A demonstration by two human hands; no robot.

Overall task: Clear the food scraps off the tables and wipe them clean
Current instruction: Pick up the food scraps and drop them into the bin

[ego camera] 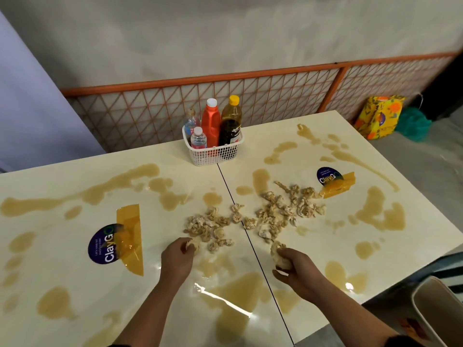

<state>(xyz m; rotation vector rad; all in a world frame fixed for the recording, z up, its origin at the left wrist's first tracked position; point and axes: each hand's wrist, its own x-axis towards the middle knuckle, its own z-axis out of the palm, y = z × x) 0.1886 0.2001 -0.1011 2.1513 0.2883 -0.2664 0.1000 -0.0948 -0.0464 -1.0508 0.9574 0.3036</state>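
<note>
We were gathering scraps (275, 211): left hand (178, 256) pinched one piece, right hand (292, 265) gripped several; the bin (426, 296) likely came next.

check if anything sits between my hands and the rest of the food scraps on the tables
Nothing visible does. The left hand grips a scrap and the right hand a clump, both at the near edge of the scrap pile. Only stained tabletop lies between. The basket of bottles stands beyond the pile.
</note>
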